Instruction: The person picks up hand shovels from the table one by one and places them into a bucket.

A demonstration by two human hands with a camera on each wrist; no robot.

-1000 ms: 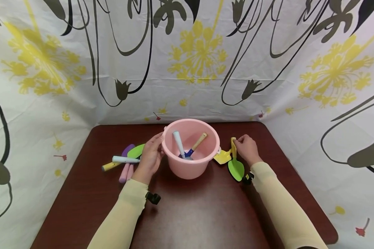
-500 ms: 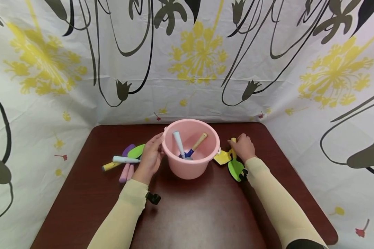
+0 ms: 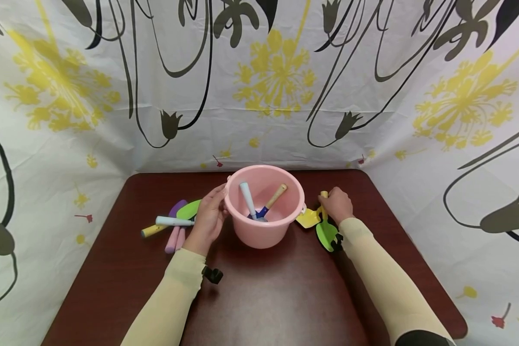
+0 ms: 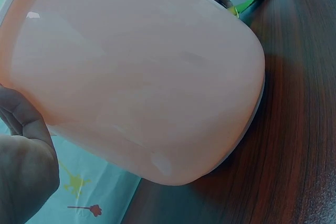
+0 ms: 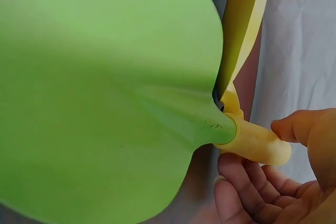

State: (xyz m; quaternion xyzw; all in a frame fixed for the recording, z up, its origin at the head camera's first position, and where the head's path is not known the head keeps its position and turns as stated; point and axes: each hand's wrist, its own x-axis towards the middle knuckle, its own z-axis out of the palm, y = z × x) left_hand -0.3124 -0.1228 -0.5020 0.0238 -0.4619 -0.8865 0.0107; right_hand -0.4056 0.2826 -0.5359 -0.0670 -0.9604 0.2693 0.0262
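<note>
**Green round-bladed plastic shovel (image 3: 327, 235) pinched by its yellow rounded hdl (image 5: 262, 144)**

Grip of R hand (image 3: 337, 205) is narrow, thumb (image 5: 286, 128) on hdl; shovel's on/just above dark-red wood-look table (image 3: 268, 298), R of pale-pink round plastic bucket (image 3: 261, 235) held by L hand (image 3: 209, 218). Likely light, stiff, slick; hdl's best hold. R wrist cam shows fingertips (image 5: 231, 167) under hdl, hidden in head view, which alone shows bucket's inside.

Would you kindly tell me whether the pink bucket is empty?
Not empty: a light-blue handle and a tan handle show inside the pink bucket.
</note>
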